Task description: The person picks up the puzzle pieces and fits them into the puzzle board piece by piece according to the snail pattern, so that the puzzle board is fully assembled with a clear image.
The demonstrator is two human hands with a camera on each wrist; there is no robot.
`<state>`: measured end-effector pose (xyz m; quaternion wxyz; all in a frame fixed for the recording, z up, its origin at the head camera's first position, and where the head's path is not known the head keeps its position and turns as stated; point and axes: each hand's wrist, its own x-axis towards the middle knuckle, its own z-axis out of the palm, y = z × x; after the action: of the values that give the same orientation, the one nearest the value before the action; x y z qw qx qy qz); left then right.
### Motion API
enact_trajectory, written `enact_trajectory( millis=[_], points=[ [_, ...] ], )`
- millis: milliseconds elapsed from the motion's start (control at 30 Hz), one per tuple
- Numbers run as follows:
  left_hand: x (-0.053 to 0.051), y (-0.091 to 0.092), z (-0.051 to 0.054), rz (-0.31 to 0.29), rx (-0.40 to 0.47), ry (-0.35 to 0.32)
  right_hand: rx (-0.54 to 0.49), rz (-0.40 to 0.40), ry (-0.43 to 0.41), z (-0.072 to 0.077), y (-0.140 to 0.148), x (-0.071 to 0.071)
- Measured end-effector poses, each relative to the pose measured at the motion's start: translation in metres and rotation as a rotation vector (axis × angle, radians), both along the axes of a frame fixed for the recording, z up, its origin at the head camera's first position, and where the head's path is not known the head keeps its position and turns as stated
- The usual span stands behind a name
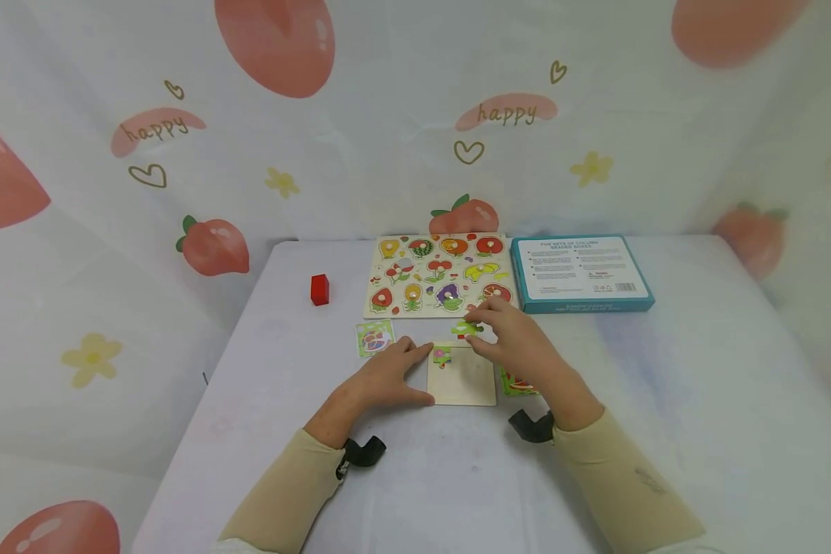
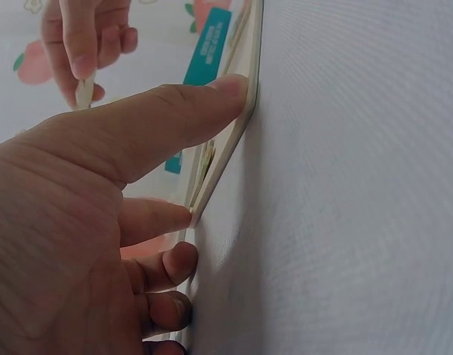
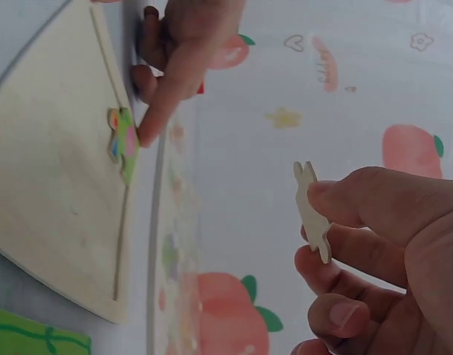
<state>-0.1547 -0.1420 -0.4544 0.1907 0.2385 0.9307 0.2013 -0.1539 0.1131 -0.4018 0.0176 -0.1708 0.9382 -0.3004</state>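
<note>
A pale wooden puzzle board with a raised rim lies on the table. A green and pink jigsaw piece sits in its far left corner, also visible in the right wrist view. My left hand rests at the board's left edge, the thumb and index finger spread apart and touching it near its two left corners. Above the far edge, my right hand pinches a green jigsaw piece between thumb and fingers. In the right wrist view the held piece shows its bare wooden side and edge.
Behind stands a fruit peg puzzle, with a teal box to its right. A red block sits at the far left. A picture card lies beyond my left hand; a green and red picture piece is partly under my right arm.
</note>
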Motion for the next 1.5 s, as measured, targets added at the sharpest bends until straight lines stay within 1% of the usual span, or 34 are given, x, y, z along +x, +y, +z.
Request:
enact_trajectory(
  millis=[267, 533, 800, 1133, 1367, 1500],
  points=[
    [0.0, -0.001, -0.001, 0.0, 0.01, 0.002, 0.002, 0.043, -0.046, -0.015, -0.008, -0.002],
    [0.0, -0.001, 0.001, -0.011, 0.003, 0.015, 0.049, 0.067, -0.097, -0.028, -0.014, -0.007],
    [0.0, -0.001, -0.001, -0.012, 0.007, 0.014, 0.089, 0.088, -0.122, -0.037, -0.015, -0.009],
    [0.001, -0.001, 0.0, -0.013, 0.016, 0.008, 0.135, 0.136, -0.098, -0.045, -0.014, -0.01],
    [0.001, 0.0, 0.002, -0.018, 0.031, 0.013, 0.135, 0.112, -0.12, -0.049, -0.014, -0.011],
    [0.001, -0.001, 0.0, -0.018, 0.027, 0.019, 0.142, 0.094, -0.118, -0.051, -0.015, -0.011]
  ],
)
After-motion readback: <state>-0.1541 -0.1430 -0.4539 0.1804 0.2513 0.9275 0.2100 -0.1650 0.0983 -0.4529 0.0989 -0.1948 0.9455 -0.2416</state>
